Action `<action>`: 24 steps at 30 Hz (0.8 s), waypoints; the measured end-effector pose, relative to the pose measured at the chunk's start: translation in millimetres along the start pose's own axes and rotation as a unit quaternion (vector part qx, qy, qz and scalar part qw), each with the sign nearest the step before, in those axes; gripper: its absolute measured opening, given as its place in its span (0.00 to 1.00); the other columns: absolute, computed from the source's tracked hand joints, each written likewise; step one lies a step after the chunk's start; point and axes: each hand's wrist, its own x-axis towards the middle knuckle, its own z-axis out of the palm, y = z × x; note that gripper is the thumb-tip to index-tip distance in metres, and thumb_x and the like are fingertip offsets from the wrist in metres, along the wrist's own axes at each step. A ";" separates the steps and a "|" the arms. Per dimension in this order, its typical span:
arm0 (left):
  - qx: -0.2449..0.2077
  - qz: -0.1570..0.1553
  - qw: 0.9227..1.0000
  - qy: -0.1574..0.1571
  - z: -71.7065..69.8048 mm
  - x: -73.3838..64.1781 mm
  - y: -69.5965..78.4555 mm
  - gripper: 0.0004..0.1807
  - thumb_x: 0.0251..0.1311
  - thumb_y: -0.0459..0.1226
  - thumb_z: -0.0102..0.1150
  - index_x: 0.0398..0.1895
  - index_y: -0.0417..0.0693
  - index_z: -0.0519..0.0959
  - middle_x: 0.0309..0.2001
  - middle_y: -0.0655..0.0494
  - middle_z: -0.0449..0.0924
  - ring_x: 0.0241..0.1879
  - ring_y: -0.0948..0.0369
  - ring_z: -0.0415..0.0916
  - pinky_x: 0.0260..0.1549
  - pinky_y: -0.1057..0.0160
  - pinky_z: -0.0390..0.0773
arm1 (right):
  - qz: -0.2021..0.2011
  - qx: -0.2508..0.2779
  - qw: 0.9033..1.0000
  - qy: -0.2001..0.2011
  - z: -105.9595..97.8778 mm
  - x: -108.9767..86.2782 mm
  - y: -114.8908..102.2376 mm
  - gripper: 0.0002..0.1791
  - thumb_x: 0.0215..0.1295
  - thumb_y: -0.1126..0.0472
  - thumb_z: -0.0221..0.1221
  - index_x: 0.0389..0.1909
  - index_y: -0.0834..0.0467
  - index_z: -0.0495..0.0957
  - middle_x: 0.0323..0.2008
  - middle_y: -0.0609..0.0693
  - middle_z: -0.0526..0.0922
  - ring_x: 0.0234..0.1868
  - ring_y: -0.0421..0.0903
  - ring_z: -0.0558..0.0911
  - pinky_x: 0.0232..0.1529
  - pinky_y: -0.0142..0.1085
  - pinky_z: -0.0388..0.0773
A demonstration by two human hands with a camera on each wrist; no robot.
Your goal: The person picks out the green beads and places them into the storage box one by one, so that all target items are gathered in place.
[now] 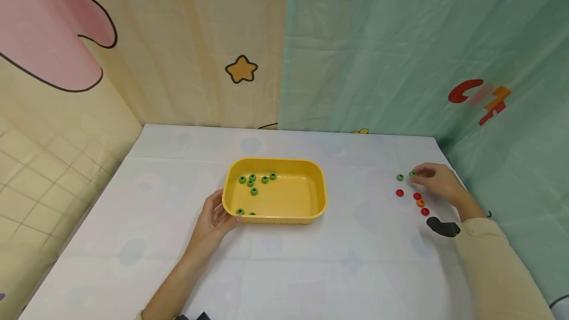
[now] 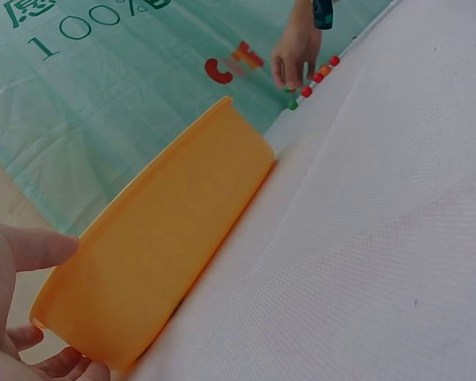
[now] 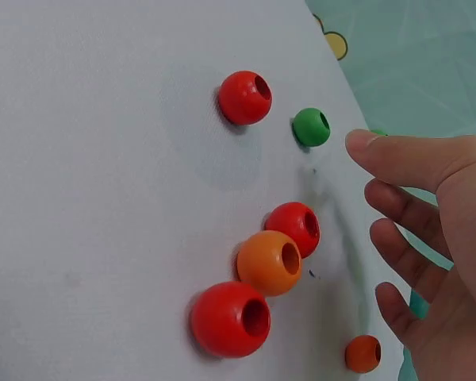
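Note:
My left hand (image 1: 213,221) grips the near left corner of a yellow tray (image 1: 306,220), thumb at the rim and fingers around the side. Several green beads (image 1: 254,191) lie in the tray's left half. Far to the right, my right hand (image 1: 437,181) pinches a green bead (image 1: 412,174) at its fingertips; in the right wrist view the thumb hides most of that bead. Just left of it on the table is another green bead (image 3: 311,127). A red bead (image 3: 245,98) lies apart, while an orange bead (image 3: 270,263) sits between two red ones.
Another orange bead (image 3: 363,354) lies beneath the right hand's fingers. A white patterned cloth (image 1: 284,270) covers the table. Printed curtains (image 1: 364,53) hang along its back and sides. A black strap end (image 1: 443,227) shows by the right wrist.

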 end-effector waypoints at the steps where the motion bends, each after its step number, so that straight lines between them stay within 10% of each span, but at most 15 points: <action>1: -0.001 0.001 1.000 0.000 -0.2 -0.1 -0.2 0.45 0.66 0.32 0.67 0.80 0.48 0.52 0.78 0.48 0.52 0.78 0.52 0.52 0.69 0.65 0.62 | -0.002 -0.001 1.000 0.000 -0.4 0.1 -2.7 0.25 0.71 0.52 0.66 0.56 0.68 0.78 0.50 0.66 0.80 0.51 0.63 0.75 0.46 0.47 0.78; 24: -0.006 0.004 1.000 0.001 0.1 0.1 -1.7 0.45 0.66 0.30 0.67 0.80 0.47 0.52 0.78 0.48 0.53 0.78 0.52 0.52 0.68 0.67 0.62 | -0.029 0.043 0.998 -0.041 13.0 16.7 -61.7 0.22 0.71 0.54 0.66 0.58 0.65 0.78 0.54 0.64 0.79 0.57 0.63 0.75 0.55 0.54 0.77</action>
